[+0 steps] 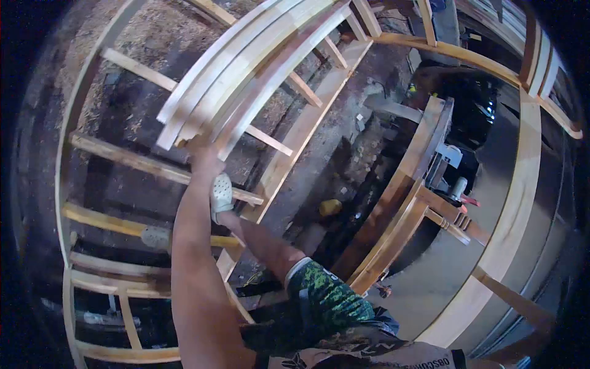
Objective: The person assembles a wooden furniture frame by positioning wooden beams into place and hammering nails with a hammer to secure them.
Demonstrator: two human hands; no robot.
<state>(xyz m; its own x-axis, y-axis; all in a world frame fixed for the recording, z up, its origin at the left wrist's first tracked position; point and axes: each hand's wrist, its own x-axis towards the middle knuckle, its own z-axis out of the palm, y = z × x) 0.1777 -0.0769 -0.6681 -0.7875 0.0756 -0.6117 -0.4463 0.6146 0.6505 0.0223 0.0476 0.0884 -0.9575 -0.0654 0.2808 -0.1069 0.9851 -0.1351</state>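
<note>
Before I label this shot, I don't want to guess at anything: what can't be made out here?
All in the head view:
- Left hand: its fingers and exact grip are blurred and partly hidden at the ends of the curved boards.
- Right hand: out of view, so whatever it holds is unknown.
- Shirt lettering: cut off by the lower edge.
- Yellow object on the ground: too small and dim to identify.

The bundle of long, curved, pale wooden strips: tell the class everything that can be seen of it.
The bundle of long, curved, pale wooden strips lies side by side, with a reddish-brown streak along one. The lower ends are uneven; the far ends run to the picture's top edge. It sits over the ladder-like wooden frame. The left hand appears to grip its lower end. Blur hides the exact count.
</note>
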